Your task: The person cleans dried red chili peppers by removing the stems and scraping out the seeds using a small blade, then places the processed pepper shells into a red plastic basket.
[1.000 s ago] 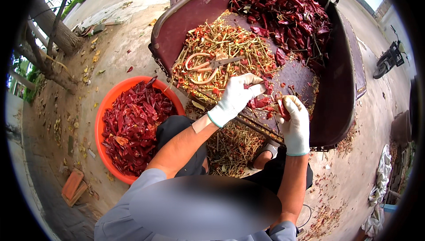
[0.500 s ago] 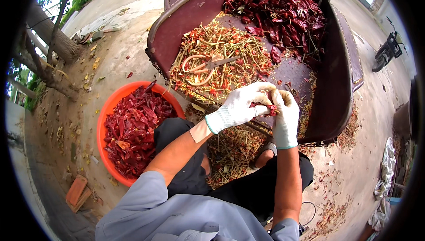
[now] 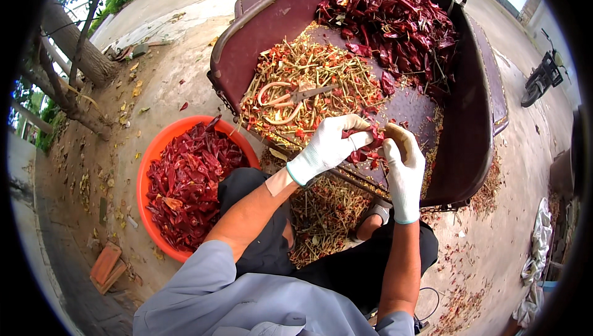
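My left hand [image 3: 330,149], in a white glove with a pale green cuff, pinches dried red chili peppers [image 3: 370,139] over the near edge of a maroon cargo bed [image 3: 235,42]. Just right of them is my gloved right hand [image 3: 404,166], its thumb and curled forefinger apart, with nothing visible between them. Scissors [image 3: 299,96] with large tan handles lie on a heap of chili stems [image 3: 333,67] in the bed. Behind, to the right, is a pile of dried chilies [image 3: 392,15]. An orange basin [image 3: 143,181] of chilies stands at my left knee.
Stems and chili scraps [image 3: 324,222] cover the ground between my feet. Bricks [image 3: 108,265] lie at the lower left, near tree trunks [image 3: 77,46] farther back. A parked two-wheeler [image 3: 543,76] stands at far right; crumpled pale sheeting [image 3: 538,243] lies below it.
My hands have come apart slightly. The right hand has shifted right and its thumb and forefinger have parted, while the chilies stay in my left hand. The view has shifted a little.
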